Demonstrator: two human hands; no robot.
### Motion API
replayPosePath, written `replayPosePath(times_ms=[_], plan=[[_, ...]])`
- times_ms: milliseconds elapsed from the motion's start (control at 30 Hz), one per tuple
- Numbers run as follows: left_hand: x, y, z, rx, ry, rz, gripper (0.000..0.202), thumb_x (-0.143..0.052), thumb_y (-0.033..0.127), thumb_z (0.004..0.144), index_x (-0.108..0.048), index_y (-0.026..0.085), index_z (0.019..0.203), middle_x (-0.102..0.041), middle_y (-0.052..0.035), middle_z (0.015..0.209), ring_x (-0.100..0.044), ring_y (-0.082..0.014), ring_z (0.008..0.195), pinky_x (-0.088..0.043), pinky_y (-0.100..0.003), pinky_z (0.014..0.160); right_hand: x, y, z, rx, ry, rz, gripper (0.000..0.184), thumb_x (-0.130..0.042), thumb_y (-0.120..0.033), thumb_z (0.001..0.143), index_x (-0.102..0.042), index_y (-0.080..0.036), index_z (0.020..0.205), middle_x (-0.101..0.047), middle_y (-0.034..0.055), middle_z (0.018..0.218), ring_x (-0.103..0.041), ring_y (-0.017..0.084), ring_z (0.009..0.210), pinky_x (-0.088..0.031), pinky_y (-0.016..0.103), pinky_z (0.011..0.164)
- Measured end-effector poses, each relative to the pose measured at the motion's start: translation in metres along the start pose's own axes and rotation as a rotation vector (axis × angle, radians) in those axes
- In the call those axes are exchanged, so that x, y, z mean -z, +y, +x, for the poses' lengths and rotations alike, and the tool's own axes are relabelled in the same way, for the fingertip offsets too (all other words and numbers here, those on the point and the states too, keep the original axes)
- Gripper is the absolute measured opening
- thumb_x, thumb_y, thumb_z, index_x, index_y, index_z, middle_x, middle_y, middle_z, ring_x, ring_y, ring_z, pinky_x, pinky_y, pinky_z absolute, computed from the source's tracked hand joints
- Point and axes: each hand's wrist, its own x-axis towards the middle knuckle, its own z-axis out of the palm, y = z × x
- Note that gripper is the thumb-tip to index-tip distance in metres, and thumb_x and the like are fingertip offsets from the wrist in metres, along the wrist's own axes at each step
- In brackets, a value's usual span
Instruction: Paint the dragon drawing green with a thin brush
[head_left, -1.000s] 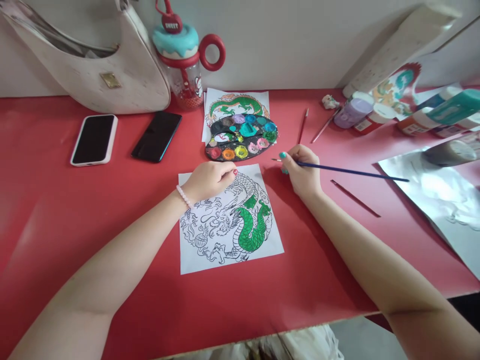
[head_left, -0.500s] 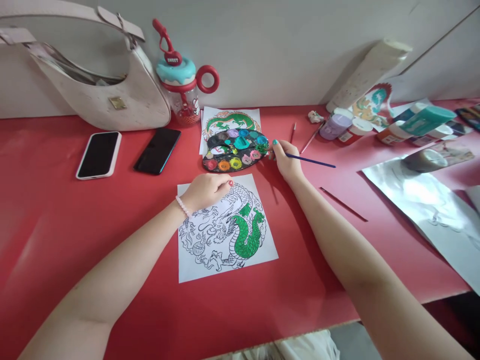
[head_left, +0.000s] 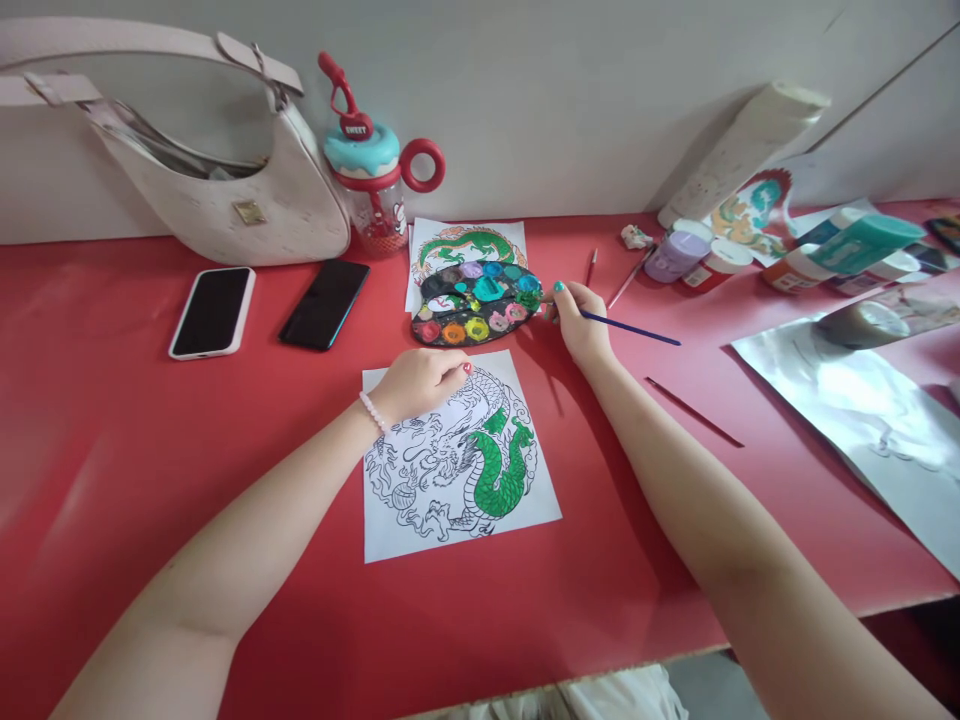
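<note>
My right hand (head_left: pixel 581 322) is closed around a blue-handled paintbrush (head_left: pixel 637 328), its tip end at the green paint on the right side of the palette (head_left: pixel 442 322). Wells of many colours cover this dark oval palette. Below it lies a white sheet with a line-drawn dragon (head_left: pixel 405 470), whose body is partly painted green. Resting on the sheet's upper left edge, my left hand (head_left: pixel 420 383) has its fingers curled in and shows nothing in them. A second dragon picture (head_left: pixel 480 245), in green and orange, sits partly under the palette.
Two phones, one white-cased (head_left: pixel 213 312) and one black (head_left: pixel 325 305), lie left, near a pale handbag (head_left: pixel 225 215) and a drinking cup (head_left: pixel 375 205). Paint jars (head_left: pixel 675 252) crowd the back right. A thin brush (head_left: pixel 694 411) and a glossy sheet (head_left: pixel 847 420) lie right.
The whole view has shifted slightly, so things appear a little further right. Both hands keep nearly the same places, the brush still at the green paint.
</note>
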Motion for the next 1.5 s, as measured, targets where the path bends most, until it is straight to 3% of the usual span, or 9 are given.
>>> replayPosePath(times_ms=[200,333,567,900,1133,1333,1500], plan=[[0.0,0.001,0.001,0.019,0.0,0.012,0.031,-0.035,0.029,0.087,-0.064,0.018,0.087,-0.068,-0.0017,0.077,-0.06,-0.0106,0.069,-0.039,-0.023,0.059,0.0,0.006,0.002,-0.057,0.097,0.174,0.018,-0.06,-0.031,0.073,-0.054,-0.019,0.06,-0.052,-0.0044,0.049,-0.043,0.008,0.046,-0.034,0.023,0.047],[0.001,0.002,0.001,0.032,-0.001,0.02,0.031,-0.035,0.029,0.087,-0.064,0.018,0.09,-0.068,-0.0016,0.08,-0.06,-0.0116,0.072,-0.038,-0.023,0.06,0.0,0.004,0.002,-0.092,0.087,0.19,0.011,-0.06,-0.022,0.069,-0.052,-0.019,0.061,-0.052,-0.0055,0.048,-0.044,0.008,0.046,-0.034,0.022,0.047],[0.0,0.004,0.0,0.055,0.026,0.025,0.032,-0.034,0.028,0.087,-0.064,0.018,0.093,-0.069,-0.0011,0.08,-0.057,-0.0086,0.064,-0.037,-0.023,0.059,0.003,0.0,0.002,-0.111,0.073,0.249,0.022,-0.056,-0.027,0.074,-0.048,-0.019,0.055,-0.047,-0.0055,0.042,-0.039,0.007,0.041,-0.03,0.023,0.046],[-0.004,0.015,-0.001,0.066,0.025,0.225,0.032,-0.04,0.032,0.083,-0.064,0.02,0.1,-0.068,-0.0022,0.074,-0.06,-0.0133,0.063,-0.039,-0.026,0.058,0.005,-0.001,-0.001,-0.123,0.044,0.315,0.029,-0.057,-0.037,0.073,-0.048,-0.019,0.052,-0.039,-0.0068,0.036,-0.031,0.006,0.036,-0.022,0.025,0.04],[-0.004,0.019,-0.002,0.103,0.019,0.281,0.034,-0.041,0.03,0.081,-0.065,0.024,0.104,-0.07,-0.0029,0.095,-0.064,-0.0179,0.081,-0.044,-0.027,0.067,0.008,-0.014,-0.032,-0.098,0.002,0.355,0.028,-0.055,-0.036,0.072,-0.047,-0.02,0.052,-0.042,-0.0056,0.039,-0.033,0.007,0.039,-0.023,0.024,0.041],[-0.004,0.021,-0.003,0.145,0.038,0.317,0.036,-0.042,0.029,0.081,-0.065,0.022,0.107,-0.071,-0.0042,0.089,-0.064,-0.0183,0.08,-0.045,-0.027,0.07,0.007,-0.029,-0.065,-0.082,-0.128,0.39,0.03,-0.056,-0.034,0.072,-0.044,-0.019,0.049,-0.044,-0.0045,0.042,-0.037,0.007,0.042,-0.03,0.024,0.045],[-0.004,0.024,-0.003,0.174,0.021,0.38,0.036,-0.04,0.035,0.082,-0.063,0.023,0.108,-0.07,-0.0047,0.092,-0.064,-0.0198,0.083,-0.045,-0.028,0.071,0.011,-0.037,-0.081,-0.091,-0.154,0.436,0.027,-0.055,-0.035,0.073,-0.047,-0.02,0.052,-0.043,-0.0049,0.041,-0.036,0.007,0.041,-0.031,0.023,0.044]])
